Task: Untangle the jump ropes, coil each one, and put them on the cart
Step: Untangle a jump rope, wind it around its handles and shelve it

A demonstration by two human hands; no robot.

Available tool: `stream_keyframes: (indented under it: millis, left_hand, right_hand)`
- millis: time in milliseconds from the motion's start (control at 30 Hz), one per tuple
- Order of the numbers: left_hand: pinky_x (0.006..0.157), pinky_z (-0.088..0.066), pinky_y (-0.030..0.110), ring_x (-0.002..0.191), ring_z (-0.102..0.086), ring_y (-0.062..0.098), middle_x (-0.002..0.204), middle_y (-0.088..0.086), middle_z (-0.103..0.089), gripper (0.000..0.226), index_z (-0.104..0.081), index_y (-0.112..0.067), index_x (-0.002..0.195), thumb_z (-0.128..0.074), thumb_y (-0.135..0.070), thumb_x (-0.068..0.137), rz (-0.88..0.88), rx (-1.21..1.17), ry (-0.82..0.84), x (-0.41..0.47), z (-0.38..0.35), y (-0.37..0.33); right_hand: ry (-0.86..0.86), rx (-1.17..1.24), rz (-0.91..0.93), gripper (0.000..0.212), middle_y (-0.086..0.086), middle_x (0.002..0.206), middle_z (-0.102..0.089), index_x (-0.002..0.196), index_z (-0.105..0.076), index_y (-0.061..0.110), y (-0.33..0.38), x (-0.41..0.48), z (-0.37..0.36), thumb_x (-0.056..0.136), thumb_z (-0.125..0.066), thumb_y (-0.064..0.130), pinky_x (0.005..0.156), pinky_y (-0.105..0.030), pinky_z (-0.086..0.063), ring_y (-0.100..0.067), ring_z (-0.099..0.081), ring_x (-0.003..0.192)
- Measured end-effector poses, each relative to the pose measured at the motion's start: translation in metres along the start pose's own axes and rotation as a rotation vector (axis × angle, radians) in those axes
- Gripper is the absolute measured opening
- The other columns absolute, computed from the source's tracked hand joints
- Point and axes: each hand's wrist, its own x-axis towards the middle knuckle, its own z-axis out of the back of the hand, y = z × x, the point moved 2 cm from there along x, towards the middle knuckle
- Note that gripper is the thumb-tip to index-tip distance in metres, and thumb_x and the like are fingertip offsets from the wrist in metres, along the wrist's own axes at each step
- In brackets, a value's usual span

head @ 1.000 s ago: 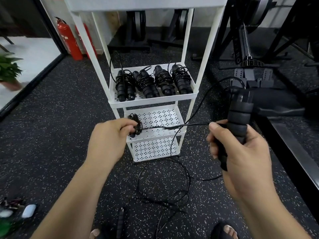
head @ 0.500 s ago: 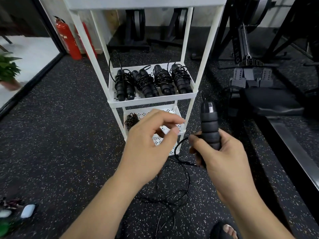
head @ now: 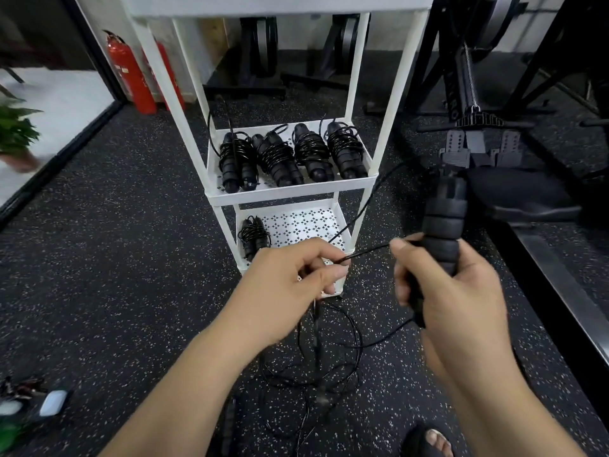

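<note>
My right hand (head: 451, 298) grips a black ribbed jump rope handle (head: 443, 219), held upright to the right of the white cart (head: 290, 191). My left hand (head: 290, 285) pinches the thin black cord (head: 365, 250) that runs across to the handle. More cord lies in tangled loops on the floor (head: 323, 361) below my hands, with another handle (head: 227, 420) near the bottom edge. Several coiled ropes (head: 290, 156) lie side by side on the cart's middle shelf. One coiled rope (head: 252, 234) sits on the lower shelf.
Two red fire extinguishers (head: 131, 77) stand behind the cart at the left. Black gym machines (head: 487, 94) and a padded seat (head: 520, 196) fill the right side. A potted plant (head: 16, 133) is at far left, small items (head: 49, 404) at bottom left. My sandalled foot (head: 431, 440) shows below.
My left hand has drawn back left from the handle and now pinches the cord, stretched between both hands. My right hand has shifted right with the handle.
</note>
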Motion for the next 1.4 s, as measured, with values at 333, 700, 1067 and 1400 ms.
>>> stream_keyframes:
  millis: [333, 700, 1067, 1400]
  left_hand:
    - [0.086, -0.057, 0.053, 0.082, -0.072, 0.034, 0.089, -0.018, -0.077, 0.003, -0.075, -0.046, 0.098, -0.075, -0.044, 0.097, -0.031, 0.068, 0.008, -0.001, 0.009, 0.002]
    - [0.069, -0.053, 0.037, 0.064, -0.06, 0.011, 0.089, -0.015, -0.068, 0.019, -0.07, -0.048, 0.103, -0.072, -0.03, 0.099, -0.089, 0.182, 0.072, -0.003, 0.0, 0.006]
    - [0.1, -0.044, 0.024, 0.11, -0.057, -0.006, 0.103, -0.032, -0.071, 0.032, -0.079, -0.043, 0.115, -0.058, -0.062, 0.1, -0.084, 0.364, 0.059, 0.006, 0.024, 0.023]
    - [0.093, -0.051, 0.039, 0.102, -0.062, 0.006, 0.091, -0.019, -0.071, 0.022, -0.072, -0.045, 0.086, -0.063, -0.04, 0.106, -0.106, 0.244, 0.072, 0.003, 0.009, 0.01]
  right_hand:
    - [0.072, -0.057, -0.007, 0.004, -0.01, 0.075, -0.071, 0.097, -0.074, 0.025, -0.001, 0.0, -0.002, 0.097, -0.076, 0.021, 0.049, -0.026, -0.043, -0.02, -0.054, 0.056]
    - [0.156, -0.256, -0.003, 0.008, -0.01, 0.068, -0.07, 0.092, -0.073, 0.027, -0.015, -0.008, -0.015, 0.093, -0.08, 0.025, 0.055, -0.038, -0.045, -0.02, -0.057, 0.054]
    - [-0.03, -0.042, 0.062, 0.009, -0.006, 0.069, -0.069, 0.092, -0.069, 0.014, 0.008, 0.004, 0.007, 0.094, -0.077, 0.01, 0.05, -0.025, -0.044, -0.015, -0.056, 0.056]
    - [0.201, -0.139, -0.017, 0.014, -0.014, 0.076, -0.07, 0.103, -0.073, 0.024, -0.011, -0.007, -0.015, 0.092, -0.08, 0.028, 0.05, -0.03, -0.043, -0.022, -0.057, 0.056]
